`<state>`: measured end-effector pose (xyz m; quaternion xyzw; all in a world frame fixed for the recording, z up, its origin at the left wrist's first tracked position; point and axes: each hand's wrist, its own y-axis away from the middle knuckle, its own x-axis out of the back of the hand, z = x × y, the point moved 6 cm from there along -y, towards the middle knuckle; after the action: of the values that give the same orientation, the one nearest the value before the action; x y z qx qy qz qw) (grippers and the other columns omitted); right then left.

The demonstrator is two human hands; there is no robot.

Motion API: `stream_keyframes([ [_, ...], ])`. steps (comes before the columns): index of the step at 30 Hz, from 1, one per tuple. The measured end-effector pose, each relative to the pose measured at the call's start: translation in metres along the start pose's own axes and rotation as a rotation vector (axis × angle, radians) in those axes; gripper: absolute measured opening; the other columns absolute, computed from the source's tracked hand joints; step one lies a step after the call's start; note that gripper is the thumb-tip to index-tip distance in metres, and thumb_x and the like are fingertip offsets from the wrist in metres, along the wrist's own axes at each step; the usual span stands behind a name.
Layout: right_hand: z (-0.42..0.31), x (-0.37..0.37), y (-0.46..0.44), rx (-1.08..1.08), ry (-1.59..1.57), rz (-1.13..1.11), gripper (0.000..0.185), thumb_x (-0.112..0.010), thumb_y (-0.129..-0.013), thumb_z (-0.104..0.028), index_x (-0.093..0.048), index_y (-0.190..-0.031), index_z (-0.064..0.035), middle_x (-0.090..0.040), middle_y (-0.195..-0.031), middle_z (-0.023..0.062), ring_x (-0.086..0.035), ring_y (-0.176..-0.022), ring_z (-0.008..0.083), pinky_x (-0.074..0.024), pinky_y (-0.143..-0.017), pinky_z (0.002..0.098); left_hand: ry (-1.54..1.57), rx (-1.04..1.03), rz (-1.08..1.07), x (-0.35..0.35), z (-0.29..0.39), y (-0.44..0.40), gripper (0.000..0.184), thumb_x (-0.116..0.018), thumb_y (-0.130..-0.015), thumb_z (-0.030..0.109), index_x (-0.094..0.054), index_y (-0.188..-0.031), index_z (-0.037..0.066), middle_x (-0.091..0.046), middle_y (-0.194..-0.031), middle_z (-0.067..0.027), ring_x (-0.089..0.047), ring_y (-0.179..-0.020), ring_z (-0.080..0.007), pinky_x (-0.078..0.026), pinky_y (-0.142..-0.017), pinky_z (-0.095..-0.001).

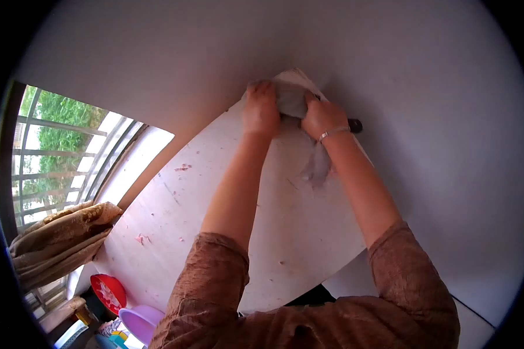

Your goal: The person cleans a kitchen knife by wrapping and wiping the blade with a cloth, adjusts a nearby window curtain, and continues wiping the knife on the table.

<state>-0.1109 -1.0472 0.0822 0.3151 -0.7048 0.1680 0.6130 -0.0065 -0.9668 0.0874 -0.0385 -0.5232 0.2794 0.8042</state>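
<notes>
At the far corner of the white tabletop, my left hand has its fingers curled over the left side of a grey cloth-like item. My right hand, with a band on its wrist, grips the right side of the same item. Beyond my right wrist sticks out the dark end of a handle; the rest of it is hidden. A thin greyish translucent piece hangs or lies below my right hand.
Small reddish scraps dot the table. A red bowl and a purple basin stand at the lower left. A barred window and brown curtain are on the left. White walls meet behind the table.
</notes>
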Motion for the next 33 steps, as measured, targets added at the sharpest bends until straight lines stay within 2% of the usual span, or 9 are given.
stream_keyframes([
  [3, -0.005, 0.004, 0.025, 0.036, 0.025, -0.042, 0.036, -0.049, -0.073, -0.012, -0.049, -0.107, -0.0001, -0.062, -0.078, 0.0212, -0.061, -0.075, 0.0364, -0.0485, -0.067, 0.0439, 0.086, 0.112, -0.086, -0.001, 0.0, 0.007, 0.04, -0.048, -0.072, 0.001, -0.05, -0.112, -0.003, -0.049, -0.118, -0.0139, -0.042, -0.111, -0.0319, -0.036, -0.095, -0.0348],
  [5, -0.001, -0.001, 0.055, 0.0, 0.022, -0.041, 0.043, -0.052, -0.069, -0.013, -0.05, -0.111, -0.0061, -0.061, -0.078, 0.0212, -0.061, -0.073, 0.0333, -0.0483, -0.064, 0.0429, -0.061, -0.074, 0.041, -0.005, 0.005, 0.042, 0.039, -0.051, -0.07, 0.0, -0.051, -0.109, -0.003, -0.05, -0.116, -0.013, -0.042, -0.11, -0.0316, -0.04, -0.091, -0.0345],
  [12, 0.005, 0.005, 0.001, -0.009, -0.008, -0.002, 0.047, -0.052, -0.069, -0.013, -0.048, -0.115, -0.0047, -0.061, -0.076, 0.0215, -0.061, -0.072, 0.0358, -0.0482, -0.065, 0.0446, -0.034, -0.095, 0.102, -0.013, -0.003, -0.009, 0.037, -0.05, -0.072, 0.004, -0.052, -0.108, -0.001, -0.05, -0.117, -0.0122, -0.044, -0.108, -0.0314, -0.041, -0.088, -0.0361],
  [14, 0.004, 0.006, -0.01, 0.025, -0.024, 0.009, 0.046, -0.051, -0.069, -0.012, -0.047, -0.114, -0.004, -0.061, -0.077, 0.0223, -0.06, -0.072, 0.0373, -0.048, -0.065, 0.0455, 0.009, 0.013, -0.056, -0.011, -0.003, -0.024, 0.036, -0.047, -0.073, 0.003, -0.052, -0.109, -0.001, -0.05, -0.118, -0.0124, -0.044, -0.108, -0.032, -0.04, -0.09, -0.0355],
  [17, 0.004, 0.005, 0.035, -0.059, -0.057, 0.043, 0.04, -0.052, -0.069, -0.011, -0.05, -0.108, -0.0034, -0.061, -0.079, 0.0226, -0.06, -0.073, 0.0372, -0.0482, -0.066, 0.0448, -0.004, -0.103, 0.083, -0.021, -0.005, 0.017, 0.036, -0.048, -0.073, 0.002, -0.052, -0.11, 0.0, -0.049, -0.119, -0.0121, -0.041, -0.111, -0.0319, -0.04, -0.091, -0.0345],
  [20, 0.009, 0.001, 0.052, 0.012, -0.015, 0.046, 0.034, -0.049, -0.07, -0.011, -0.051, -0.103, -0.003, -0.06, -0.081, 0.0233, -0.06, -0.074, 0.0367, -0.048, -0.067, 0.0447, -0.004, -0.064, 0.037, -0.017, 0.009, 0.028, 0.036, -0.046, -0.075, 0.002, -0.052, -0.11, 0.0, -0.049, -0.118, -0.012, -0.04, -0.114, -0.0313, -0.037, -0.094, -0.0348],
  [23, 0.012, 0.006, 0.007, 0.022, -0.044, 0.014, 0.034, -0.047, -0.07, -0.01, -0.052, -0.104, -0.0029, -0.06, -0.081, 0.0234, -0.06, -0.075, 0.0371, -0.0479, -0.068, 0.0449, -0.06, -0.08, 0.111, -0.015, 0.004, -0.001, 0.034, -0.046, -0.075, 0.002, -0.052, -0.109, -0.001, -0.051, -0.117, -0.0111, -0.04, -0.114, -0.0296, -0.041, -0.09, -0.0351],
  [27, 0.004, 0.014, 0.018, 0.074, 0.081, -0.08, 0.032, -0.047, -0.075, -0.013, -0.051, -0.102, 0.0018, -0.061, -0.089, 0.023, -0.06, -0.083, 0.035, -0.0478, -0.072, 0.0436, -0.078, 0.034, -0.049, -0.013, 0.003, -0.001, 0.034, -0.046, -0.075, 0.002, -0.052, -0.109, 0.0, -0.051, -0.116, -0.0098, -0.042, -0.112, -0.0293, -0.043, -0.087, -0.0338],
  [33, 0.008, 0.015, -0.001, 0.023, -0.011, -0.189, 0.03, -0.047, -0.075, -0.015, -0.056, -0.099, 0.0002, -0.061, -0.094, 0.0202, -0.06, -0.086, 0.0337, -0.0477, -0.075, 0.0421, -0.081, -0.042, 0.087, -0.016, 0.0, -0.008, 0.03, -0.047, -0.074, 0.002, -0.053, -0.104, 0.0, -0.053, -0.113, -0.0104, -0.045, -0.107, -0.0303, -0.044, -0.084, -0.0357],
])
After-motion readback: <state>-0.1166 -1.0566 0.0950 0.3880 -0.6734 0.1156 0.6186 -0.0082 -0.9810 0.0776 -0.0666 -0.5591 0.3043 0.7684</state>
